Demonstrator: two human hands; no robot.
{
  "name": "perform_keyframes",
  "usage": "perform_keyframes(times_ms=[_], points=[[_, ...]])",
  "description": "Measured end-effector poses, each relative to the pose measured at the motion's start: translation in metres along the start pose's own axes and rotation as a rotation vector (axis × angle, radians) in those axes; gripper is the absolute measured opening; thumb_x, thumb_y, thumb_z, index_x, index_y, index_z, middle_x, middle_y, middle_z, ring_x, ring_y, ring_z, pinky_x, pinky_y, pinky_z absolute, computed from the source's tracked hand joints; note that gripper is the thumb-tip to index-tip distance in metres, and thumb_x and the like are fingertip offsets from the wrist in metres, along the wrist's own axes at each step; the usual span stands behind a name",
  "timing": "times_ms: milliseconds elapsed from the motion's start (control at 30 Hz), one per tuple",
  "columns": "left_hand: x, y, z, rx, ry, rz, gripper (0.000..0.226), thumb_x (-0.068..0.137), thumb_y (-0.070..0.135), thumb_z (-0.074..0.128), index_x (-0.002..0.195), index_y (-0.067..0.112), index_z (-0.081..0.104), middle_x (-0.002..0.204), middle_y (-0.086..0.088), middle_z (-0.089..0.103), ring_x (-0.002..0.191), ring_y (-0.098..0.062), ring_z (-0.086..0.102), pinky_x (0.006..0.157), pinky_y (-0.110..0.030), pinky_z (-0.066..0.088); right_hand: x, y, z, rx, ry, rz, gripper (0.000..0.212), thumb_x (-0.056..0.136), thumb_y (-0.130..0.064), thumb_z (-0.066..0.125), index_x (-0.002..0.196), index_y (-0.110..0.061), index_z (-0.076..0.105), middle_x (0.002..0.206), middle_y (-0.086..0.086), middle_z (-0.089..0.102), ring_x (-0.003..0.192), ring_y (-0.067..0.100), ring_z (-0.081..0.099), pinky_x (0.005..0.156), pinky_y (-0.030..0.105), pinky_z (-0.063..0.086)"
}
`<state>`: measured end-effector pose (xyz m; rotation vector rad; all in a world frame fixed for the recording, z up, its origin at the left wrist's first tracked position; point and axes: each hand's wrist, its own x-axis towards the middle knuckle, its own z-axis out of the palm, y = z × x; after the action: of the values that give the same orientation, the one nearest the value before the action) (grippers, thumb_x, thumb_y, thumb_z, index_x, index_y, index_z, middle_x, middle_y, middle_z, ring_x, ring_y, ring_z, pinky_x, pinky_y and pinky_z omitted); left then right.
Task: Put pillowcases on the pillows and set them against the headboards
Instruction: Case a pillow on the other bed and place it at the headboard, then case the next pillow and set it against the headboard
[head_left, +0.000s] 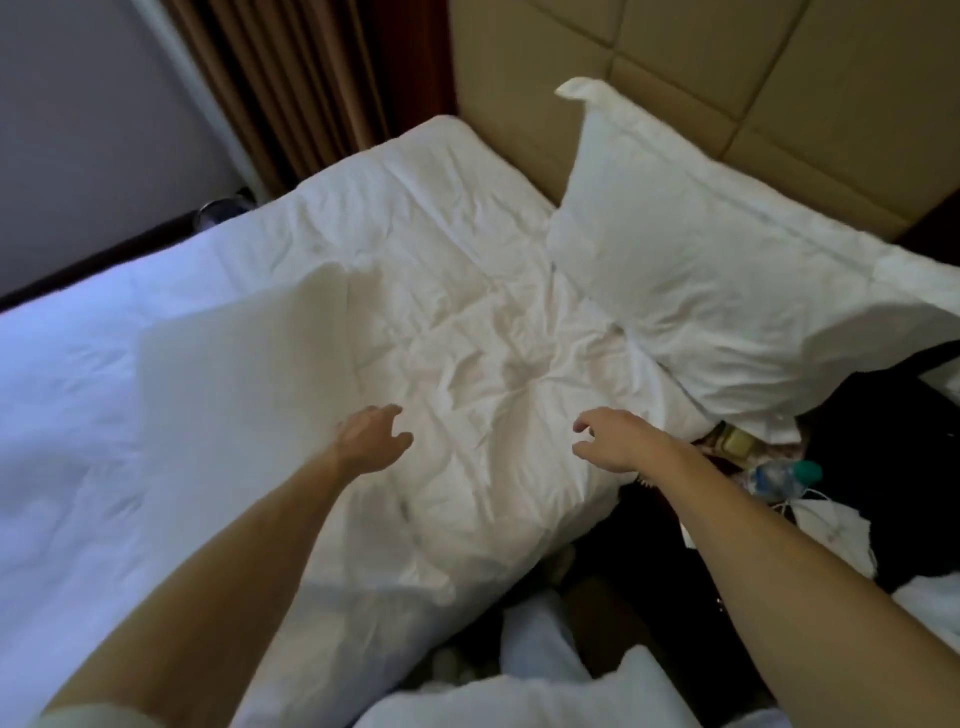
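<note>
Blurred pillow (234, 374): white, a smeared soft shape over the left half of the creased white duvet (467, 312); cannot tell whether it lies flat or is in the air.
Curtain (291, 78): brown, pleated, hanging at the far left corner.
Left hand (371, 439): above the duvet, fingers loosely curled, holding nothing.
Right hand (615, 436): near the duvet's right edge, fingers loosely curled, empty.
Cased pillow (701, 249): white with a flanged edge, propped against the tan padded headboard (779, 78).
Bottle (784, 475): clear plastic with a green cap, label too blurred to read.
</note>
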<state>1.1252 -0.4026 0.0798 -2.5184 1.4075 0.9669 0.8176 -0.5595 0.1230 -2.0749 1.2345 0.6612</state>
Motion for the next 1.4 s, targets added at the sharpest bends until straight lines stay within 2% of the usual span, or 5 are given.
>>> perform_keyframes(times_ms=[467,800,1000,1233,1400], points=[[-0.171,-0.219,0.107,-0.206,-0.107,-0.328,0.056,0.098,0.042,0.047,0.146,0.013,0.042,0.148,-0.011,0.048,0.135,-0.027,0.045,0.109,-0.037,0.037,0.014,-0.195,0.162,-0.406,-0.271,-0.295,0.047,0.097,-0.036,0.049,0.141,-0.022,0.046,0.143,0.004,0.051,0.124,0.025,0.053,0.099,0.038,0.046],[-0.215,-0.276,0.157,-0.433,-0.226,-0.615,0.053,0.101,0.044,0.043,0.146,0.017,0.041,0.148,-0.003,0.048,0.132,-0.022,0.049,0.107,-0.038,0.041,0.093,-0.282,0.189,-0.654,-0.436,-0.449,0.036,0.097,-0.028,0.044,0.130,-0.019,0.052,0.135,0.005,0.056,0.119,0.026,0.054,0.094,0.037,0.047],[-0.202,-0.299,0.156,-0.549,-0.238,-0.676,0.056,0.101,0.052,0.037,0.145,0.018,0.044,0.145,-0.003,0.052,0.131,-0.023,0.050,0.106,-0.038,0.042,0.133,-0.347,0.186,-0.677,-0.440,-0.509,0.029,0.090,-0.023,0.044,0.111,-0.015,0.063,0.120,0.011,0.064,0.108,0.029,0.060,0.085,0.033,0.048],[-0.165,-0.354,0.136,-0.741,-0.159,-0.718,0.076,0.088,0.069,0.042,0.144,0.019,0.044,0.144,-0.006,0.050,0.127,-0.029,0.051,0.105,-0.044,0.043,0.134,-0.409,0.192,-0.545,-0.295,-0.534,0.056,0.092,-0.022,0.046,0.145,-0.023,0.028,0.140,0.013,0.035,0.117,0.037,0.054,0.091,0.042,0.047],[-0.135,-0.410,0.130,-0.880,-0.049,-0.799,0.063,0.097,0.054,0.045,0.145,0.014,0.041,0.147,-0.016,0.046,0.131,-0.033,0.048,0.106,-0.041,0.039,0.135,-0.438,0.203,-0.428,-0.273,-0.380,0.068,0.089,-0.021,0.052,0.150,-0.022,0.021,0.150,0.016,0.023,0.126,0.038,0.047,0.100,0.043,0.044]])
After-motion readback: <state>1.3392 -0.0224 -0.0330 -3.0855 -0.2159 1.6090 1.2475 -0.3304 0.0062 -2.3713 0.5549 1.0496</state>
